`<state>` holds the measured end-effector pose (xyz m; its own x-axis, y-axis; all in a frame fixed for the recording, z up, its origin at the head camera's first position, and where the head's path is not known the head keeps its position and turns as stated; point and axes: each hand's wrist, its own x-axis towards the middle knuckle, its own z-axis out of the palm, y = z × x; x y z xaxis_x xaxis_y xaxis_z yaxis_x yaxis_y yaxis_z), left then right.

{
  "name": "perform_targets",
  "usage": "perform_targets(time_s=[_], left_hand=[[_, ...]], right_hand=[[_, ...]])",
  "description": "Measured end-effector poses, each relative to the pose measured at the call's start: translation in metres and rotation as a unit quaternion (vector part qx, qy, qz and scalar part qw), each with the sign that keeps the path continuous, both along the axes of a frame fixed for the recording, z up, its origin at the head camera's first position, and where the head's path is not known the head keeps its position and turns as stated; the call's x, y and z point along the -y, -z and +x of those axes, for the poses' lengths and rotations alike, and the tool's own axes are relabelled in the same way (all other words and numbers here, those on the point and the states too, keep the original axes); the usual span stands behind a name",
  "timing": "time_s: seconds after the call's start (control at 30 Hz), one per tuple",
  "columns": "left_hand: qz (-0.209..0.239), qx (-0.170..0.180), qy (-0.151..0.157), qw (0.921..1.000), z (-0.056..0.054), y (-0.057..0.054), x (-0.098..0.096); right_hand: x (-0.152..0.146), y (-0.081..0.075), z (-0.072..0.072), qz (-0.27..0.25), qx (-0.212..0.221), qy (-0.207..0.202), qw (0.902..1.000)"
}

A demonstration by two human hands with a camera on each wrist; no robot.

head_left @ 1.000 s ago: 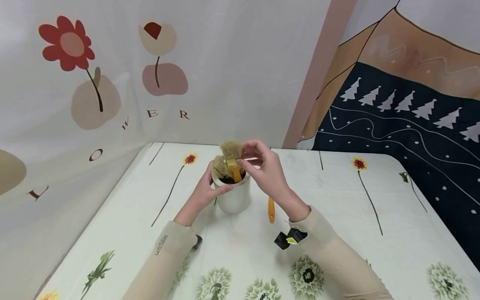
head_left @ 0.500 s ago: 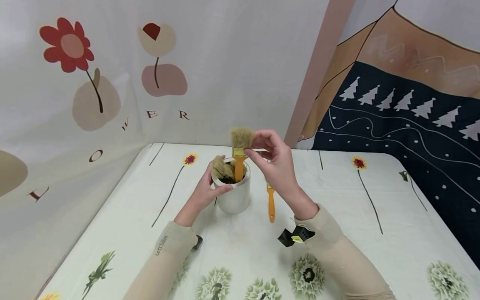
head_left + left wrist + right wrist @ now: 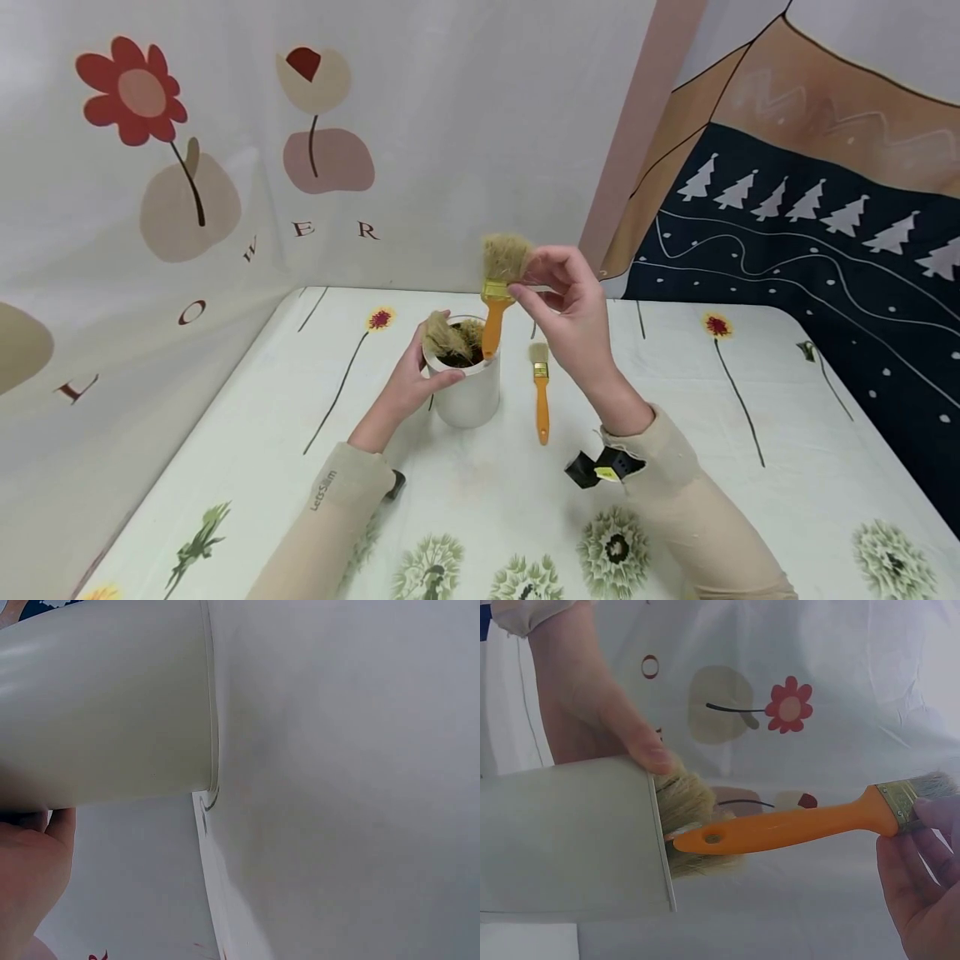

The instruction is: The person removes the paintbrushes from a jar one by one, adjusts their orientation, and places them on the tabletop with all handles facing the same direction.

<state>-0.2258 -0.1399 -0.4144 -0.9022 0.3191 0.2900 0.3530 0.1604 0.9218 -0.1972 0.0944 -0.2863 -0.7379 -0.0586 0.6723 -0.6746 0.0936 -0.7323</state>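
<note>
My right hand [image 3: 576, 321] pinches a wide paintbrush [image 3: 496, 321] at its metal band, thumb against the front. The brush is held bristles up, its orange handle [image 3: 787, 829] angled down, with the tip right at the mouth of a white cylindrical container [image 3: 467, 400]. Around that container's near-left side, my left hand [image 3: 411, 382] grips the wall by the rim, thumb in front and fingers mostly hidden behind. Pale bristles [image 3: 444, 337] of other brushes stick out of the container's mouth. The left wrist view shows the container's smooth side [image 3: 112, 712] and part of the left hand [image 3: 34, 870].
A narrower paintbrush [image 3: 542, 396] with an orange handle lies on the table to the right of the container, bristles away from me. The flower-printed tablecloth [image 3: 480, 500] covers the table. Behind the far edge hangs a printed cloth [image 3: 465, 150].
My right hand has lifted the wide paintbrush up and to the right, drawing its handle from the container. The left hand and the container have stayed in place.
</note>
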Motion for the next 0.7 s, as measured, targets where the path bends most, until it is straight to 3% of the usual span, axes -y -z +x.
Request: perform_targets(time_s=[0.43,0.7], left_hand=[[-0.008,0.001,-0.007,0.9999,0.0,0.0,0.0],[-0.001,-0.008,-0.003,1.0,-0.001,0.001,0.0]], right_hand=[[-0.017,0.002,-0.004,-0.005,-0.003,0.02,0.9998],[-0.029,0.005,-0.004,-0.004,0.019,0.044,0.9988]])
